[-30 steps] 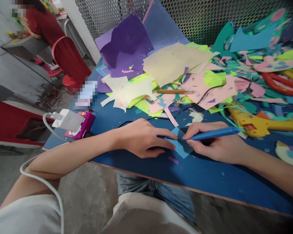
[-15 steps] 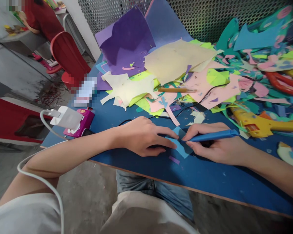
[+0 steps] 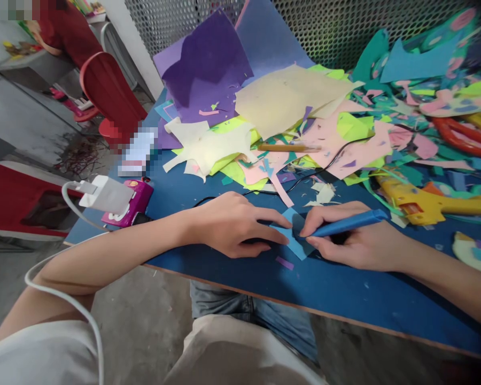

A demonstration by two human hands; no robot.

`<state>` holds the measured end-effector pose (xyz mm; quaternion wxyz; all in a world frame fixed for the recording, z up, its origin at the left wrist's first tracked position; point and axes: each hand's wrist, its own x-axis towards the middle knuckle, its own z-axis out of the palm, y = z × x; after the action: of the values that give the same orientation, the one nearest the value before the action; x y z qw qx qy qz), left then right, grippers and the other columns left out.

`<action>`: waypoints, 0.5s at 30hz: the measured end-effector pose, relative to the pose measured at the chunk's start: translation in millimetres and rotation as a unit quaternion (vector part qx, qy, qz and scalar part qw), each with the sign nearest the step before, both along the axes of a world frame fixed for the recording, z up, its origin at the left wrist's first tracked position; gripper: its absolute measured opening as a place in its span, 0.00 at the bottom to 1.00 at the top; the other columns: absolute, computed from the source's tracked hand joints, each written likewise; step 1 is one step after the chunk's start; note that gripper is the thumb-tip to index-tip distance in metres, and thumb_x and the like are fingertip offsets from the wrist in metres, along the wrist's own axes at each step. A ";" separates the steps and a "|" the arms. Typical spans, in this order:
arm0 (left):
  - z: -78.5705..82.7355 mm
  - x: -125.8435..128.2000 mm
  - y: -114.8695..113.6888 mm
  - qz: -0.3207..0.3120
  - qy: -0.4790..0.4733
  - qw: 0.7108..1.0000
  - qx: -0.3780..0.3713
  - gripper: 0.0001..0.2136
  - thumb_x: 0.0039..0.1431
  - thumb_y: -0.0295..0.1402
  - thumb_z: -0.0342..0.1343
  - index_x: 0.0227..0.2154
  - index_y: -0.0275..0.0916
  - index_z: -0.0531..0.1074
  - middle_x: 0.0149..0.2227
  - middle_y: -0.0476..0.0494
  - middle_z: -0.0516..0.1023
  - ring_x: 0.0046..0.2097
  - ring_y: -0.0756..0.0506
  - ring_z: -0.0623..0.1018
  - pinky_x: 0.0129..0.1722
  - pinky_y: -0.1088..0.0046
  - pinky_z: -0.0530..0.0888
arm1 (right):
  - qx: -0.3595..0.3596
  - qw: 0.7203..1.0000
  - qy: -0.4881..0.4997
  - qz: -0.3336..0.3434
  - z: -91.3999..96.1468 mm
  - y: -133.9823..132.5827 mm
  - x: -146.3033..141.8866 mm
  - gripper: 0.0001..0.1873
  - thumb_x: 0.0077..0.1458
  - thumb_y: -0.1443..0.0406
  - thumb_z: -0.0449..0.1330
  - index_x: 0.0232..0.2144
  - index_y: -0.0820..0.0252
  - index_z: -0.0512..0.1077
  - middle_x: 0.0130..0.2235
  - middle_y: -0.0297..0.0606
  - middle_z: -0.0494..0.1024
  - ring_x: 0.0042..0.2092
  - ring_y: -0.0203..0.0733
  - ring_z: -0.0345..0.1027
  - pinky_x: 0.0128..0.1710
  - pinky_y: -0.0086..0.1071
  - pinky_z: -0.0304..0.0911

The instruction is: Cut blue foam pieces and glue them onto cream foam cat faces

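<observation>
One light-blue piece (image 3: 302, 249) lies by the near edge of the tabletop (image 3: 232, 272), the left hand (image 3: 234, 227) resting loosely spread fingers on its left side. The right hand (image 3: 355, 240) pinches a blue pen-like tool (image 3: 348, 222) over its right side. Work looks underway, unfinished; any marks are too small to tell.

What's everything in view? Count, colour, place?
Table: one, blue, centre
Small sheet: one, light blue, centre
Pen-like tool: one, blue, centre
Glue gun: one, yellow, right
Scraps: many, multicoloured, back and right
Pencil-like stick: one, brown, on scraps
Cord: one, black, across table
Box: one, magenta, left
Plug: one, white, at box
Cable: one, white, left
Mesh panel: one, grey, back
Chair: at least one, red, upper left
Person: one, red top, upper left
Left hand: one, bare, on small sheet
Right hand: one, bare, gripping tool
</observation>
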<state>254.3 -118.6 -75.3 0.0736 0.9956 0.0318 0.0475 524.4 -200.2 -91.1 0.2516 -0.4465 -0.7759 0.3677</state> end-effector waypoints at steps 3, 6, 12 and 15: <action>-0.7 0.1 0.0 0.000 0.004 1.000 -0.001 0.18 0.72 0.41 0.48 0.58 0.55 0.76 0.63 0.48 0.75 0.32 0.52 0.77 0.29 0.69 0.65 | 0.003 1.000 0.005 -0.010 0.8 -0.2 0.4 0.05 0.58 0.66 0.62 0.30 0.57 0.76 0.25 0.32 0.75 0.23 0.32 0.63 0.23 0.28 0.57; -1.2 0.2 0.2 0.001 0.003 1.000 0.001 0.18 0.72 0.41 0.47 0.58 0.55 0.76 0.64 0.49 0.75 0.32 0.52 0.78 0.29 0.69 0.65 | 0.009 1.000 0.006 -0.017 1.0 -0.6 0.7 0.05 0.59 0.65 0.62 0.30 0.57 0.76 0.24 0.32 0.75 0.23 0.32 0.62 0.23 0.28 0.57; 0.6 -0.3 0.4 0.000 0.000 1.000 -0.002 0.17 0.72 0.41 0.47 0.57 0.55 0.76 0.63 0.48 0.75 0.32 0.52 0.78 0.29 0.70 0.65 | 0.015 1.000 0.006 -0.010 0.8 -0.5 0.8 0.05 0.58 0.65 0.63 0.30 0.57 0.76 0.25 0.32 0.76 0.23 0.33 0.63 0.24 0.29 0.57; 0.9 -0.1 0.2 -0.002 -0.001 1.000 -0.001 0.17 0.71 0.41 0.49 0.57 0.55 0.76 0.62 0.48 0.76 0.32 0.52 0.78 0.29 0.70 0.66 | 0.014 1.000 0.002 -0.007 0.3 -0.4 0.7 0.05 0.58 0.65 0.63 0.30 0.56 0.77 0.26 0.33 0.77 0.24 0.34 0.65 0.24 0.29 0.58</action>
<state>254.2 -118.4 -74.4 0.0750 0.9956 0.0301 0.0479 525.1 -200.6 -90.8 0.2622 -0.4476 -0.7775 0.3556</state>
